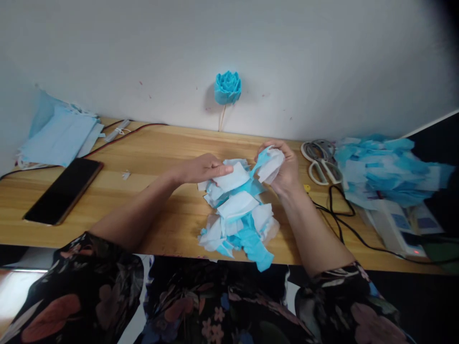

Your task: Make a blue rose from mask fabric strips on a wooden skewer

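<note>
Scraps of blue and white mask fabric (238, 208) lie in a loose heap on the wooden table in front of me, a few hanging over its front edge. My left hand (204, 169) pinches a white fabric piece (233, 177) at the top of the heap, thumb on top and fingers mostly hidden below. To the right, my right hand (287, 167) is closed around a crumpled bunch of blue and white fabric (271, 163), raised beside the heap. A blue strip runs from that bunch toward the heap.
A blue fabric rose (228, 88) on a thin stick leans against the wall. Face masks (59, 134) and a phone (64, 191) lie at left. At right are scissors (322, 167), black cables (337, 210), more blue fabric (387, 167) and a white power strip (396, 227) with a red light.
</note>
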A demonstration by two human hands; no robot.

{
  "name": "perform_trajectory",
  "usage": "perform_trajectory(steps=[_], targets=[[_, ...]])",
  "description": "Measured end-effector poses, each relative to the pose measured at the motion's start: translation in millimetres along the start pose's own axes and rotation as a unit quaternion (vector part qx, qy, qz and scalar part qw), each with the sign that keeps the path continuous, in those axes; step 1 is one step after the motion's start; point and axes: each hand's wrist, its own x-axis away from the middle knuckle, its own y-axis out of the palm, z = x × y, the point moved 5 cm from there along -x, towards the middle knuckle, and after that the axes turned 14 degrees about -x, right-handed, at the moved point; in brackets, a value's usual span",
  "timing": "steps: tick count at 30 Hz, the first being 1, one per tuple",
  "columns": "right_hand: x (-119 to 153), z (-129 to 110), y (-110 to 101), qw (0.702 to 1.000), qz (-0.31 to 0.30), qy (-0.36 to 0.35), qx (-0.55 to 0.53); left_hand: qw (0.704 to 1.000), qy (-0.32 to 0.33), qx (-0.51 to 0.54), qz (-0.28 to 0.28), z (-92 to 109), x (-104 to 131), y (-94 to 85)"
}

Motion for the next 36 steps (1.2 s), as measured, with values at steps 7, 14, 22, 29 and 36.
perform_trajectory(steps=[7, 14, 22, 29, 36], targets=[[8.3, -3.5, 9.1, 0.998, -0.054, 0.007, 0.036, 0.973, -0.063, 0.000, 0.223, -12.6, -5.5, -10.4], [10.5, -8.1, 13.1, 0.998, -0.067, 0.012, 0.016, 0.982, -0.042, 0.005, 0.182, -18.2, -10.2, -5.7], [13.2, -7.3, 14.1, 0.996, -0.088, -0.003, 0.026, 0.992, 0.044, -0.019, 0.118, 16.4, -10.5, 13.5], [7.2, -3.4, 9.6, 0.999, -0.040, -0.011, 0.011, 0.998, 0.060, -0.027, 0.012, 12.8, -15.1, 43.3], [-15.7, -6.2, -17.3, 0.996, 0.074, -0.030, -0.040, 0.992, 0.111, -0.019, -0.055, 16.9, -13.5, 48.9]])
